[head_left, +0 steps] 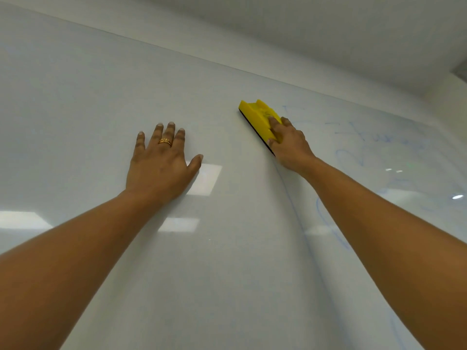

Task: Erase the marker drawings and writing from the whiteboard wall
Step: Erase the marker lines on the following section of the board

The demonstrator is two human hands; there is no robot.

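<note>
- The whiteboard wall [75, 97] fills nearly the whole view, and to the left of the left hand its glossy surface shows no marks.
- The left hand [159, 165] lies flat against the board, palm down, fingers straight and slightly spread, thumb out to the right. It holds nothing.
- A gold ring [165, 142] sits on one of that hand's middle fingers.
- A bright square reflection [204, 180] shows on the board just right of the left thumb, partly covered by the hand's edge.
- The yellow eraser [255, 114] lies against the board, well to the right of the left hand and a little higher. Its dark felt pad [252, 127] faces the board, and its long body slants up and left from the grip.
- The right hand [290, 145] grips the eraser's lower end, with the fingers curled over the yellow top and the thumb on the near side edge. The upper end sticks out free beyond the fingertips.
- A thin blue line [295, 210] runs down the board from just below the right wrist, along the inner side of the right forearm.
- Faint blue marker writing [374, 137] and loops lie to the right of the gripping hand, on the far side from the left hand. The words are too pale to read.
- The ceiling [328, 34] meets the board's top edge above both hands.
</note>
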